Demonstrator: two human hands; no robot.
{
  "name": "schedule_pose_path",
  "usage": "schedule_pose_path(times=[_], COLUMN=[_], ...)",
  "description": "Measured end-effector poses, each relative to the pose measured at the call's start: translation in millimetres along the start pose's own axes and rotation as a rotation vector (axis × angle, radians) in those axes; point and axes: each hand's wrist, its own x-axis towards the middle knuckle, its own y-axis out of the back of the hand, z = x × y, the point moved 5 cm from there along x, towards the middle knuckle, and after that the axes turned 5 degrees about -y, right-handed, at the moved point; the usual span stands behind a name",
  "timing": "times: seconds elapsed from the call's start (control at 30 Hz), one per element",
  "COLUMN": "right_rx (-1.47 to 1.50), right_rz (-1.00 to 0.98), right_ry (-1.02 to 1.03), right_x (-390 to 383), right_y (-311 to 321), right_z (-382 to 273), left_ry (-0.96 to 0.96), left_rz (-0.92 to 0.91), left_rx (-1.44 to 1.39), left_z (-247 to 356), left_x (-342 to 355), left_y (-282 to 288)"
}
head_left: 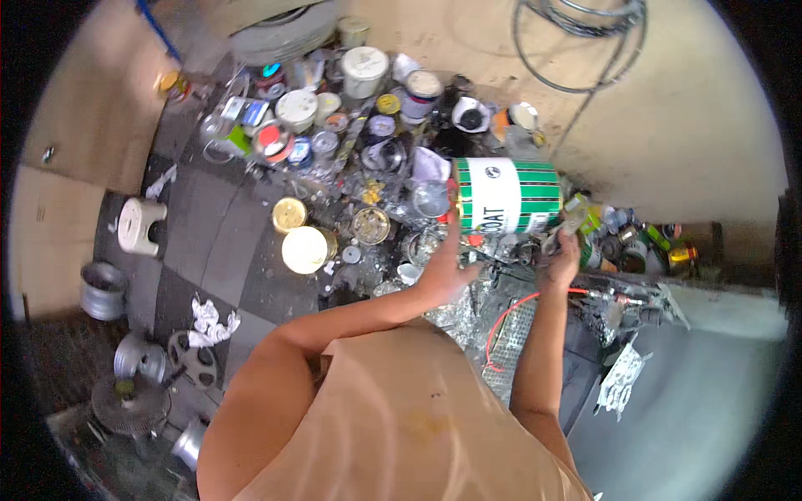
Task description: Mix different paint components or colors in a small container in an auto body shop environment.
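Note:
A large green, white and striped can point(510, 196) lies sideways in the air between my hands, above a cluttered spread of pots and jars. My left hand point(447, 271) grips its left end, with fingers reaching up along the rim. My right hand point(561, 263) is at the lower right end of the can, closed around it and a small pale thing point(572, 219) that I cannot make out. A red cap or cloth shows behind the can's left end, partly hidden.
White tubs point(363, 75), tins point(305, 249) and jars crowd the floor. A white stool point(138, 225), wheel rims point(104, 288) and a fan point(129, 405) stand left. A hose coil point(585, 79) hangs on the wall. A red hose point(501, 326) runs beside a grey surface point(693, 392).

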Motion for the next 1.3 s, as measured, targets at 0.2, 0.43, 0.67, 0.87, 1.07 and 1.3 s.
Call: schedule_pose_path(times=[0.2,0.43,0.67,0.87,1.07,1.3], right_rx=[0.518,0.107,-0.193,-0.549,-0.129,-0.403], right_rz=[0.25,0.033,0.215,0.339,0.475,0.296], right_ry=[-0.216,0.059,0.347,-0.073,-0.487,-0.531], right_x=[-24,-38,-82,-173,-271,-259], right_y=[93,124,191,305,302,272], right_z=[84,3,-108,45,177,211], left_ry=[-0.237,-0.079,-0.549,-0.288,0.318,0.292], left_rz=[-0.015,0.138,-0.179,-0.295,-0.485,-1.109], left_rx=[0.473,-0.345,0.162,0.312,0.292,0.556], left_z=[8,-13,53,19,-194,-268], left_x=[-6,27,231,234,220,23], left_y=[-30,-107,-313,-386,-297,-201])
